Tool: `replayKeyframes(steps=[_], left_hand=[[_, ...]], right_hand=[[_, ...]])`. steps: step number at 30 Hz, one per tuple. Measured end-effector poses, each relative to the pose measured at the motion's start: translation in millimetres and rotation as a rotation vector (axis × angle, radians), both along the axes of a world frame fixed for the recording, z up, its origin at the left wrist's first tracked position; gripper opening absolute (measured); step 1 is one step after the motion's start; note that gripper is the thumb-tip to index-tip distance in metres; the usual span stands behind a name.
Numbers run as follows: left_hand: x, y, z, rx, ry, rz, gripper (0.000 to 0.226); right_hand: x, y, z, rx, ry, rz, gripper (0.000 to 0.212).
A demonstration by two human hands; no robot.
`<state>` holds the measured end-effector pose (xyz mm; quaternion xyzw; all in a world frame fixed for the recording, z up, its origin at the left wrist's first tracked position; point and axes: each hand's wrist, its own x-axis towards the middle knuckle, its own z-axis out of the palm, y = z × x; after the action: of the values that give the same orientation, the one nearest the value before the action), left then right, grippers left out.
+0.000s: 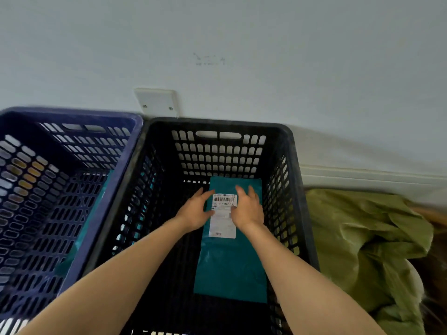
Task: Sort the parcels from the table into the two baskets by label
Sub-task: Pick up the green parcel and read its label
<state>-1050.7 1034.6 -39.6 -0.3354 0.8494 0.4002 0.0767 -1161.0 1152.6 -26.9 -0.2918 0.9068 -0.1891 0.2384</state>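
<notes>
A teal parcel (229, 267) with a white barcode label (223, 213) lies flat on the floor of the black basket (295, 180). Both my arms reach down into that basket. My left hand (196, 211) rests at the label's left edge with its fingers fairly straight. My right hand (248, 209) lies on the parcel at the label's right edge, fingers relaxed. Neither hand visibly grips the parcel. The blue basket (121, 170) stands directly to the left, and something teal shows through its mesh wall.
Both baskets stand against a pale wall (266, 56) with a white cover plate (157, 101) low on it. A crumpled olive-green plastic bag (362, 250) lies on the floor right of the black basket, below a white skirting board (362, 180).
</notes>
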Motion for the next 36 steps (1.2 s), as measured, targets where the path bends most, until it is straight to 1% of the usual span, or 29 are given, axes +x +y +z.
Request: replayKeyframes(steps=[5, 10, 15, 17, 20, 23, 30, 34, 36], left_hand=[[4, -15, 48, -0.147, 0.061, 0.041, 0.057], [15, -27, 115, -0.202, 0.223, 0.122, 0.048], [49, -48, 175, -0.334, 0.347, 0.117, 0.045], [71, -58, 194, -0.357, 0.39, 0.122, 0.044], [114, -71, 217, -0.37, 0.414, 0.146, 0.043], [167, -81, 232, -0.407, 0.423, 0.168, 0.045], [324, -107, 258, -0.545, 0.405, 0.247, 0.041], [417, -119, 267, -0.594, 0.352, 0.392, 0.042], [462, -119, 269, -0.611, 0.354, 0.46, 0.042]], right_hand=[[5, -12, 32, -0.135, 0.082, 0.038, 0.061], [15, -31, 79, -0.324, 0.184, 0.051, 0.052], [40, -55, 132, -0.459, 0.244, 0.073, 0.047], [58, -65, 151, -0.514, 0.253, 0.103, 0.046], [94, -79, 176, -0.584, 0.274, 0.164, 0.044], [139, -94, 195, -0.612, 0.27, 0.209, 0.044], [269, -136, 222, -0.648, 0.268, 0.353, 0.042], [343, -160, 237, -0.69, 0.286, 0.468, 0.042], [380, -171, 242, -0.698, 0.283, 0.523, 0.043]])
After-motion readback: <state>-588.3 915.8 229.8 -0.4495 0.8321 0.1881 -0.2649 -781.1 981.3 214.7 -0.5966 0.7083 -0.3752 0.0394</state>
